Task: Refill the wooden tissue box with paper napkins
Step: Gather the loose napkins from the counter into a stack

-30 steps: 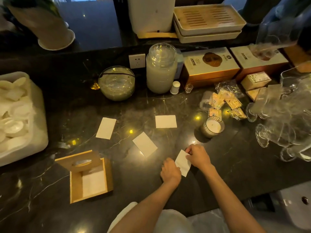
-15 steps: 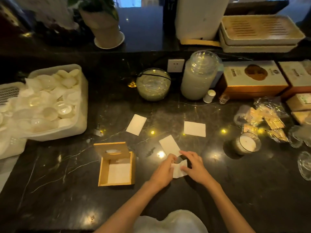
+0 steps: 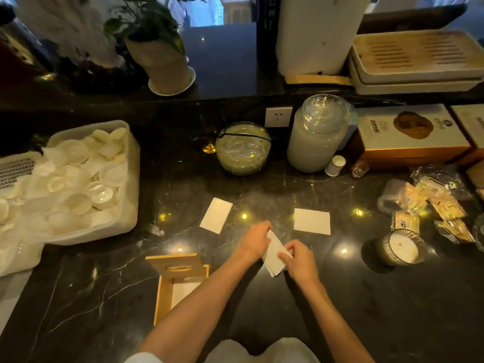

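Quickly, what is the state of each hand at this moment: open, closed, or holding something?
Left hand: closed on the folded napkins, at their upper left edge.
Right hand: closed on the same napkins, pinching their right side.

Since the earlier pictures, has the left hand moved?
Yes: the left hand went forward, away from the open wooden tissue box, nearer the left flat white paper napkin.
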Motion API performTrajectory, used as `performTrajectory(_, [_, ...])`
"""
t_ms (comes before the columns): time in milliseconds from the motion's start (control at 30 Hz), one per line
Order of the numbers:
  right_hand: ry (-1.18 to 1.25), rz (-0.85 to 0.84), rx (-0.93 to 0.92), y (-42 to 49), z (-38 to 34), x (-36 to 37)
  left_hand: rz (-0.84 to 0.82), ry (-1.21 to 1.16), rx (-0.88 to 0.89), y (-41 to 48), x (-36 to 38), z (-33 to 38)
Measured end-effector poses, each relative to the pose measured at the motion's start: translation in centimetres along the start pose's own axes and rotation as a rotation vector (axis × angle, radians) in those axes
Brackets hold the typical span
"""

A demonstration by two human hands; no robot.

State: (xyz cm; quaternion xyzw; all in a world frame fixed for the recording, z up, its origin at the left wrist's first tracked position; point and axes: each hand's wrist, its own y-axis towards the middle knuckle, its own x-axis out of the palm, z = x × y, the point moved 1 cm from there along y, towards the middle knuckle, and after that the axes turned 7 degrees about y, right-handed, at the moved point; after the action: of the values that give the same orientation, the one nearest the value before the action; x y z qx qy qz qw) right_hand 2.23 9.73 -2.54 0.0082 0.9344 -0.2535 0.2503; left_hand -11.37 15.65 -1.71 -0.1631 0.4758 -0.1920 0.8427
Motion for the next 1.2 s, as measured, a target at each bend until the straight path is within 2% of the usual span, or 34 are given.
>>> performTrajectory(133, [-0.237,0.022,0.032,-0.5,0.5,0.7,0.015,0.202,0.092,0.6,1.8,-0.4])
performTrajectory(233, [-0.359,0.079,0.007,-1.1,0.6,1.2,0.076,0.252,0.06,0.5,2.2,-0.4])
performTrajectory(333, [-0.439,0.123,0.02,-1.4,0.1,1.7,0.028,0.215,-0.018,0.4,2.3,-0.4])
performTrajectory(400, [-0.448,0.101,0.04,-1.4,-0.3,2.0,-0.019,0.092,-0.085,0.4,2.2,-0.3])
performTrajectory(533, [-0.354,0.023,0.015,-0.8,0.3,1.5,-0.104,-0.03,-0.115,0.5,1.4,-0.4])
performTrajectory(667, [0.141,0.011,0.084,0.0,0.7,-1.5,-0.113,-0.2,-0.047,1.3,0.2,0.9])
performTrajectory(733, [0.263,0.047,0.048,1.4,0.8,-3.7,-0.076,-0.283,-0.064,2.3,-0.3,2.4])
performTrajectory(833, [0.218,0.117,-0.037,4.7,0.4,-6.5,-0.031,-0.337,-0.108,4.5,-0.1,5.2])
performTrajectory(933, [0.136,0.201,-0.029,7.6,0.2,-8.3,0.042,-0.415,-0.178,6.4,1.1,7.3])
performTrajectory(1033, [0.096,0.215,-0.01,9.6,0.8,-8.8,0.098,-0.402,-0.215,7.3,2.5,8.2])
performTrajectory(1200, [-0.098,0.263,0.061,10.7,1.5,-8.1,0.195,-0.127,-0.122,7.3,4.1,7.8])
